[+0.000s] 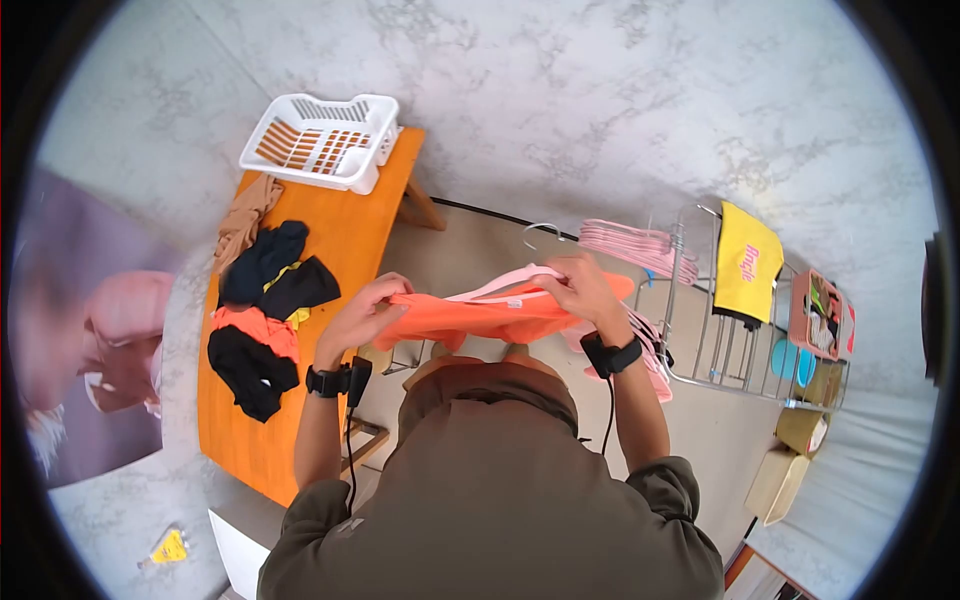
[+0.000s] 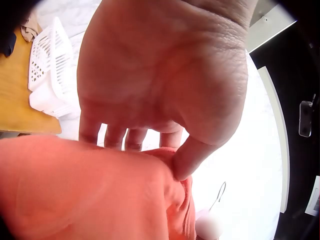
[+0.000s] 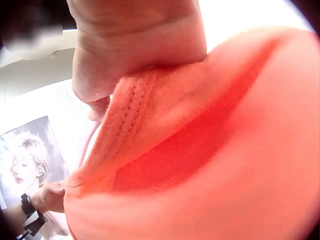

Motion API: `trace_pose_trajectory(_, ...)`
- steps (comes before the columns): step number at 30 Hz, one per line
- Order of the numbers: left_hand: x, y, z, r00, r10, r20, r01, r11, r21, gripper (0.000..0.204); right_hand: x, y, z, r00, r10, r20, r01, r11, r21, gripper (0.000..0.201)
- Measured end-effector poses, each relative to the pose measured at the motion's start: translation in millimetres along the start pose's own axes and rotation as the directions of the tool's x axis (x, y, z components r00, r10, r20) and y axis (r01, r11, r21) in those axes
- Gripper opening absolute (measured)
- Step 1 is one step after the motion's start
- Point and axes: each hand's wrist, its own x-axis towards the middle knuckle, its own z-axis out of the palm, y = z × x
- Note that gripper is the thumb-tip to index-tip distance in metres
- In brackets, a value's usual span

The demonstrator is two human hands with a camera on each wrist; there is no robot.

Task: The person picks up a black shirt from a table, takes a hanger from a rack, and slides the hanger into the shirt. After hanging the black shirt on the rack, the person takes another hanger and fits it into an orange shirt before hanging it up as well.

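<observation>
I stand between the orange tabletop (image 1: 330, 240) on my left and the wire drying rack (image 1: 740, 360) on my right, and I judge the step in hand to be fitting a garment onto a hanger. The orange top (image 1: 480, 318) is stretched in the air in front of my chest, well above the floor, between both hands. My left hand (image 1: 362, 312) has its fingers curled over one end of the cloth with the thumb pinching from below, as the left wrist view shows plainly. My right hand (image 1: 583, 285) grips the other end together with the pink hanger (image 1: 510, 282), whose arm runs along the top edge of the fabric; the right wrist view shows only a stitched hem pressed under my fingers. As I read it, the next move calls for easing the hanger's arm into the neck opening and keeping the cloth taut so it does not bunch. On the tabletop lie a pile of dark and orange clothes (image 1: 260, 320) and a white plastic basket (image 1: 322, 140) at the far end. A stack of pink hangers (image 1: 630, 245) rests on the rack. The yellow cloth (image 1: 748, 262) hung there bears pink script, too small for me to read.
</observation>
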Motion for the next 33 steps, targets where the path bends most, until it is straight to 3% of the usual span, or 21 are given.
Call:
trace_pose_trajectory(5, -4, -1, -8, 0.998, -0.016, -0.06, 0.015, 1.0, -0.013, 0.009, 5, 2, 3, 0.999, 0.035, 0.026, -0.036, 0.999, 0.037, 0.033)
trace_pose_trajectory(11, 3, 24, 4, 0.985, 0.103, -0.14, -0.086, 0.989, 0.122, 0.014, 9, -6, 8, 0.998, 0.05, 0.04, -0.048, 0.997, -0.053, 0.03)
trace_pose_trajectory(17, 0, 43, 8, 0.963, 0.231, -0.136, -0.179, 0.932, 0.314, 0.016, 10, -9, 12, 0.992, -0.044, -0.117, 0.036, 0.997, -0.069, 0.025)
trace_pose_trajectory(19, -6, 40, 2, 0.954, 0.231, -0.189, -0.166, 0.937, 0.308, 0.018, 9, -2, 15, 0.96, -0.179, -0.215, 0.154, 0.979, -0.132, 0.023)
trace_pose_trajectory(20, -8, 37, -1, 0.954, 0.229, -0.193, -0.163, 0.938, 0.306, 0.018, 8, -1, 14, 0.961, -0.18, -0.21, 0.155, 0.979, -0.131, 0.023)
trace_pose_trajectory(22, -10, 29, -8, 0.864, 0.217, -0.455, -0.025, 0.919, 0.393, 0.022, 7, -1, 15, 0.956, -0.197, -0.218, 0.175, 0.977, -0.118, 0.021)
trace_pose_trajectory(25, -7, 24, -7, 0.867, 0.203, -0.456, -0.021, 0.927, 0.373, 0.028, 8, -6, 17, 0.963, -0.16, -0.218, 0.152, 0.987, -0.055, 0.02)
trace_pose_trajectory(26, -7, 25, -5, 0.9, 0.175, -0.4, 0.001, 0.915, 0.403, 0.032, 8, -5, 18, 0.963, -0.165, -0.215, 0.158, 0.986, -0.051, 0.02)
trace_pose_trajectory(28, -7, 19, 3, 0.899, 0.177, -0.401, 0.024, 0.894, 0.448, 0.033, 6, -3, 20, 0.99, -0.043, -0.137, 0.05, 0.998, 0.048, 0.02)
trace_pose_trajectory(30, -6, 10, 5, 0.9, 0.18, -0.396, 0.042, 0.87, 0.491, 0.034, 5, -4, 24, 0.992, -0.032, -0.126, 0.04, 0.997, 0.059, 0.019)
trace_pose_trajectory(33, -10, -1, 5, 0.924, 0.058, -0.378, 0.077, 0.94, 0.333, 0.032, 3, -10, 23, 0.991, 0.011, -0.13, 0.007, 0.991, 0.132, 0.018)
